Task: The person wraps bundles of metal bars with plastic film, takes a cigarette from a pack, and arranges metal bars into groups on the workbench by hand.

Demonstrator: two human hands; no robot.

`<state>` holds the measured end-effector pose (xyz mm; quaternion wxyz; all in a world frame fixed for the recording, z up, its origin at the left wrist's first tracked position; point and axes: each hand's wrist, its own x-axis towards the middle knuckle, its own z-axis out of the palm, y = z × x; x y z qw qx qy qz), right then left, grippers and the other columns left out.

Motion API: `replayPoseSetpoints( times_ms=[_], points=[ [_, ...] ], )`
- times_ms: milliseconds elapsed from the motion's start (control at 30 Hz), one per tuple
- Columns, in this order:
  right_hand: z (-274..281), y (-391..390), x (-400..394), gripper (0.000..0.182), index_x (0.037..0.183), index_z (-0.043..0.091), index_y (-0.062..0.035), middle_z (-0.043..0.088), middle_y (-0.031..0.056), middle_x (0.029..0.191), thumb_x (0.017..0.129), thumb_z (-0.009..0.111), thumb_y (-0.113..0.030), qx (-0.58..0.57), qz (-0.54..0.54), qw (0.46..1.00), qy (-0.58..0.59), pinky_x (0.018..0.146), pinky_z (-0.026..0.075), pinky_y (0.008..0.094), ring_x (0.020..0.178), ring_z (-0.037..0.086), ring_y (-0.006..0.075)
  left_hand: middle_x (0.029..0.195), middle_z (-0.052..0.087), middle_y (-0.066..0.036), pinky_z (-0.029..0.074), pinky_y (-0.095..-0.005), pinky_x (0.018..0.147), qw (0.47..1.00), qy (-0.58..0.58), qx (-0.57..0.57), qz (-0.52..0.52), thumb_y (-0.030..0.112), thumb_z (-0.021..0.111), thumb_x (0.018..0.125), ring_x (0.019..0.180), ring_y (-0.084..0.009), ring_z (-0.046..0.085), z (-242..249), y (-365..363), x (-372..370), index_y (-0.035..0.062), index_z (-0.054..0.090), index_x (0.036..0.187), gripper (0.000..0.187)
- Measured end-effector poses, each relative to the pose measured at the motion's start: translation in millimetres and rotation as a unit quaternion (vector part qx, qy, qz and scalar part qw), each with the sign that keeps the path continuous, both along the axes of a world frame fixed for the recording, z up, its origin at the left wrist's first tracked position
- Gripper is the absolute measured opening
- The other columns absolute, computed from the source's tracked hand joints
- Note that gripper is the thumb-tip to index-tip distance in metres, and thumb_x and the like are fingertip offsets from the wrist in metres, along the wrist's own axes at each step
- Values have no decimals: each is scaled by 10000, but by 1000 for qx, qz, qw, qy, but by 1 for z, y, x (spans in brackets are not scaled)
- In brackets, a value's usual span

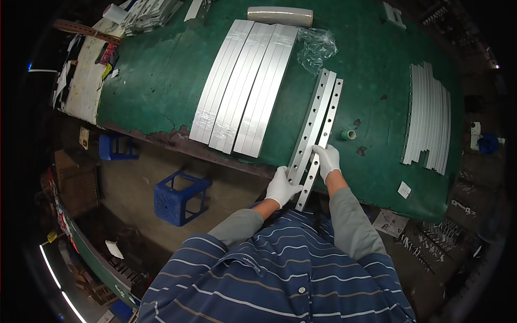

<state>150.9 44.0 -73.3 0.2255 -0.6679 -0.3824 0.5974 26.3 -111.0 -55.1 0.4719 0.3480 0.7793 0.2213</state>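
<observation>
Two long perforated aluminium strips lie side by side on the green table, their near ends jutting over its front edge. My left hand, in a white glove, grips the near end of the left strip. My right hand, also gloved, rests with its fingers on the right strip a little farther up. Both strips show a row of small holes along their length.
Three wrapped bundles of flat aluminium bars lie left of the strips. Crumpled clear plastic and a tape roll sit at the back. A small green tape roll is beside the strips. More profiles lie right. Blue stools stand below.
</observation>
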Motion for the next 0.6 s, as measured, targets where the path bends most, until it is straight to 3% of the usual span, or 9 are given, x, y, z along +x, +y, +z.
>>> replayPoseSetpoints(
  times_ms=[233,367,600],
  points=[
    [15,-8,-5,216,957,667,28,664,93,760,799,639,-117,-50,-62,990,117,524,465,280,557,577,175,1175,629,-227,517,-410,933,996,2,-87,-6,212,807,731,1082,-374,655,6,9,-6,-43,422,1333,759],
    [14,-7,-5,126,865,632,23,636,99,698,817,620,-92,-49,-44,995,73,539,454,271,541,568,175,1216,611,-236,520,-416,932,997,54,-19,-42,209,798,737,1079,-367,656,10,8,6,-44,405,1349,771],
    [16,1,-2,205,899,649,19,631,99,673,802,616,-159,-42,-10,999,-26,523,441,265,534,564,174,1217,617,-228,526,-415,917,994,78,-68,-33,204,790,759,1062,-363,661,11,11,8,-33,401,1356,751]
  ],
)
